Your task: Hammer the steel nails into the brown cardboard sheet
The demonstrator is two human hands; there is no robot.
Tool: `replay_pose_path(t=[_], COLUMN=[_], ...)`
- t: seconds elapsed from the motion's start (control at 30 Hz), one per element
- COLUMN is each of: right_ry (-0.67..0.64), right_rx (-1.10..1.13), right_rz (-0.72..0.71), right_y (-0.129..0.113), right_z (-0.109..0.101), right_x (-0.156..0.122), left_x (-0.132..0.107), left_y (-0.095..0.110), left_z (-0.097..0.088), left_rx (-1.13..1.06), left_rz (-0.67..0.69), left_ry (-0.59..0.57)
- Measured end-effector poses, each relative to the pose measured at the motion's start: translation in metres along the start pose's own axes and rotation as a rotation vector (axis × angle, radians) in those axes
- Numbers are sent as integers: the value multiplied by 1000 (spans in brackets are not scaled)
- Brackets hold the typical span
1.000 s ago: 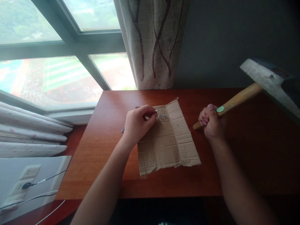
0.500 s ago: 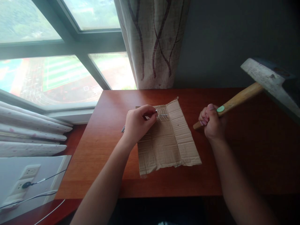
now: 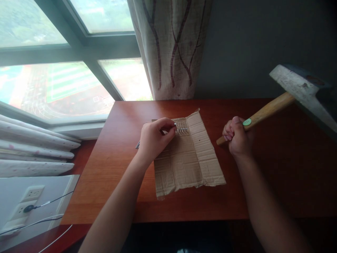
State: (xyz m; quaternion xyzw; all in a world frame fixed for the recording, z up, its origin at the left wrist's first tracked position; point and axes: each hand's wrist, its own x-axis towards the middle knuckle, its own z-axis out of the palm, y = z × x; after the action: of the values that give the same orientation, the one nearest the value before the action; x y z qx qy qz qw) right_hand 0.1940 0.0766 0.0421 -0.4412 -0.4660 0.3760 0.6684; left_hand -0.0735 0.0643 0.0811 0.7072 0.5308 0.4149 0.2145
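A creased sheet of cardboard (image 3: 188,160) lies on the red-brown table (image 3: 118,168). Near its far edge is a grid of small holes with a row of nails (image 3: 181,128) standing in it. My left hand (image 3: 154,138) rests on the cardboard's left part, thumb and forefinger pinched on a nail at the grid's left side. My right hand (image 3: 238,137) is closed round the wooden handle of a hammer (image 3: 295,95), whose metal head is raised up at the right, well clear of the cardboard.
Loose nails (image 3: 137,144) lie on the table just left of my left hand. A patterned curtain (image 3: 171,49) and a window (image 3: 65,70) stand behind the table. At lower left are a wall socket (image 3: 28,200) with a plugged cable and folded white fabric (image 3: 34,154).
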Motion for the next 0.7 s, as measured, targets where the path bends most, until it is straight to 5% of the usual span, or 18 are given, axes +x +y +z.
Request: replay_pose_path(t=[0.7], right_ry=[-55], right_rx=[-73], right_rz=[-4], right_y=[-4], right_z=[0], right_x=[-4], left_x=[3], left_y=[4], left_z=[-1], left_rx=[86], left_rz=[7], left_ry=[-47])
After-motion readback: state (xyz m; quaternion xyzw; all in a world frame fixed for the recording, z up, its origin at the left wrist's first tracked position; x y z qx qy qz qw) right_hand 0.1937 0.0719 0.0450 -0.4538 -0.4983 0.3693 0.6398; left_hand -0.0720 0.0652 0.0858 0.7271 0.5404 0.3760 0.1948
